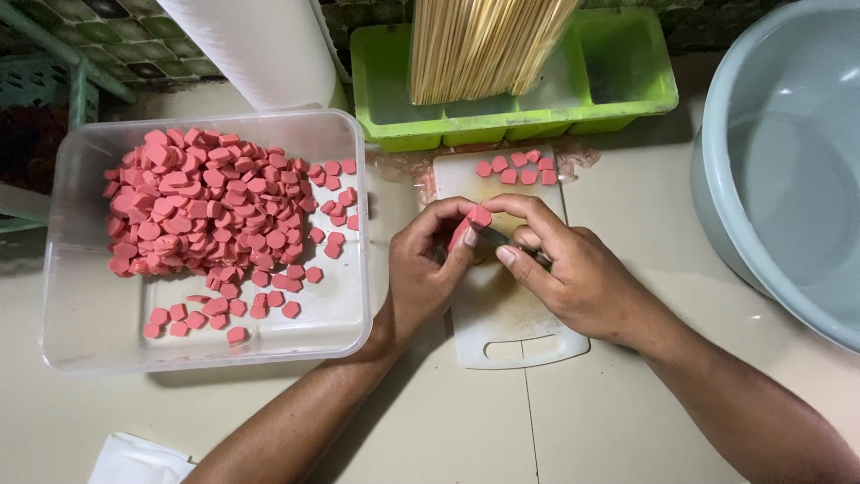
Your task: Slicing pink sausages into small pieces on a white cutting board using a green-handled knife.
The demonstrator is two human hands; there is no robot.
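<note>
Looking down from head height, two bare hands meet at the centre of the frame over a small white cutting board (502,323) lying on a pale bench (627,421). The left hand (425,273) is closed around a short pink sausage piece (473,224), its cut end showing between thumb and fingertips. The right hand (573,278) is closed on a dark slim tool, apparently a small knife (502,240), with its tip touching that piece. At the far end of the board lies a small cluster of cut pink slices (518,168). In the left of the frame a clear plastic tub (81,332) holds a large heap of the same slices (202,215), so most of the cutting looks done, with only the stub in hand left visible. At the top centre a green tray (627,81) holds a bundle of bamboo skewers (484,45), none carrying any slices. A large grey basin (788,170) fills the right edge.
</note>
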